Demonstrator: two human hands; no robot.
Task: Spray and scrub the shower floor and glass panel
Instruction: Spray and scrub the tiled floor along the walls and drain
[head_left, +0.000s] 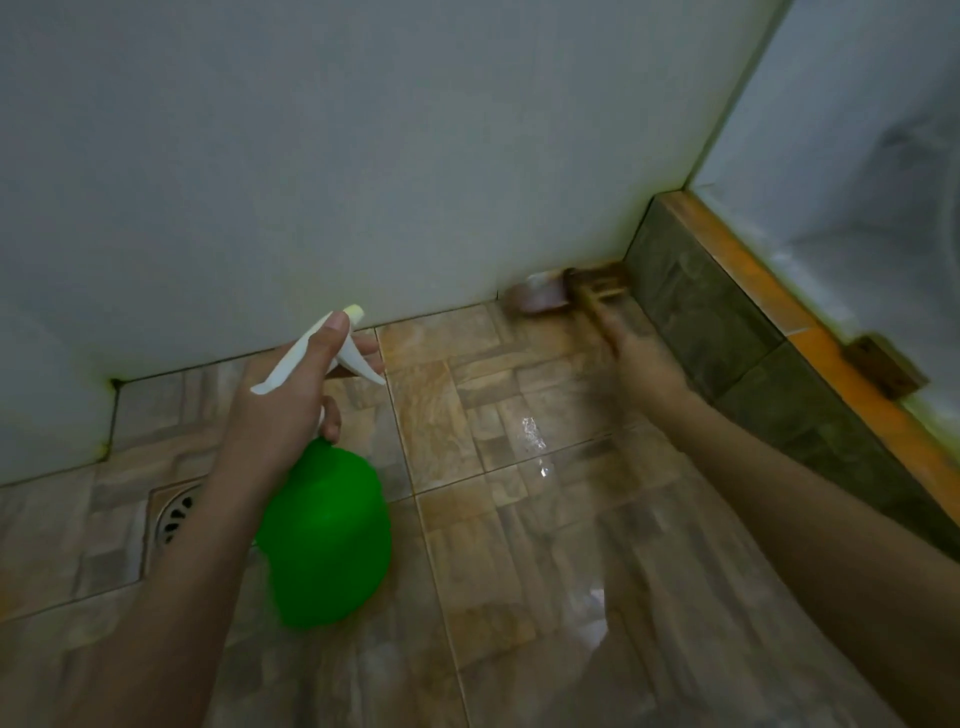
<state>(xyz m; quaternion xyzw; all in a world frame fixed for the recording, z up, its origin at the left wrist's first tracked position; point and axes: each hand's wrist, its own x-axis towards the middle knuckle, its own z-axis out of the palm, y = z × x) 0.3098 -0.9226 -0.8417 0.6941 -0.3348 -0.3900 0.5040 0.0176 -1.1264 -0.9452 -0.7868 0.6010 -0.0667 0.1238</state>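
Two grips: left hand (280, 410) round green spray bottle (327, 535), contents hidden; right hand (641, 364) round blurred brush (550, 293) at floor (467, 519) corner.

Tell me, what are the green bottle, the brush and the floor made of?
The bottle is probably plastic: smooth, evenly green, with a white trigger. The brush seems to be wood, with a brown handle and back and pale bristles, but it is blurred, so I am unsure. The floor is likely glazed ceramic tile: it shows grout lines and a shiny wet glare.
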